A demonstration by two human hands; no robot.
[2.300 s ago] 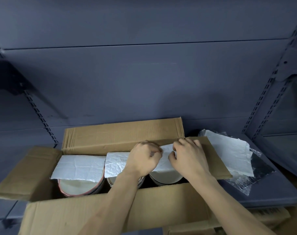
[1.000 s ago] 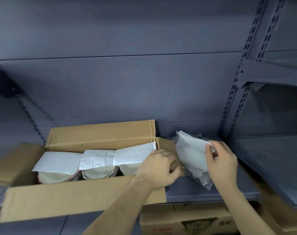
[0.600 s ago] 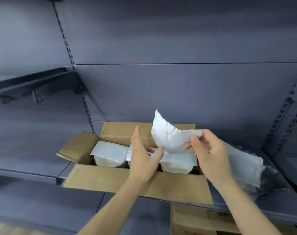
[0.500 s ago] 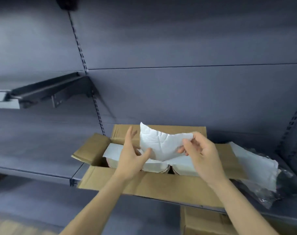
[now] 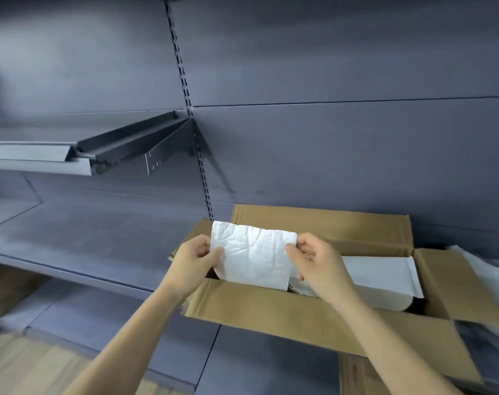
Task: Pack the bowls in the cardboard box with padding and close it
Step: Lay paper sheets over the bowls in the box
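Open brown cardboard box [image 5: 314, 317] sits on a dark grey metal shelf [image 5: 80, 243], all four flaps turned out; back flap leans against the grey rear panel.

Left hand [image 5: 192, 265] pinches the left edge of a crinkled white rectangular padding sheet [image 5: 254, 256], thumb on the near face, fingers curled behind. Right hand [image 5: 316, 262] pinches the sheet's right edge the same way. Sheet is held upright and stretched flat between the two hands, over the left end of the box, its lower edge dipping behind the front wall of the box.

Inside the box, right of the held sheet: a flat white padding layer [image 5: 385, 273] lying across the top of the contents. Under its near edge, the rounded pale rim of a bowl [image 5: 385, 303] shows; how many bowls are in there cannot be told.

Far right, beside the box: more white sheets in clear plastic wrap [image 5: 490, 277], blurred. Below the shelf, at the bottom right, the corner of a second cardboard carton [image 5: 356, 377]. Upper left, a grey bracketed shelf [image 5: 123, 146] hangs from a slotted upright.
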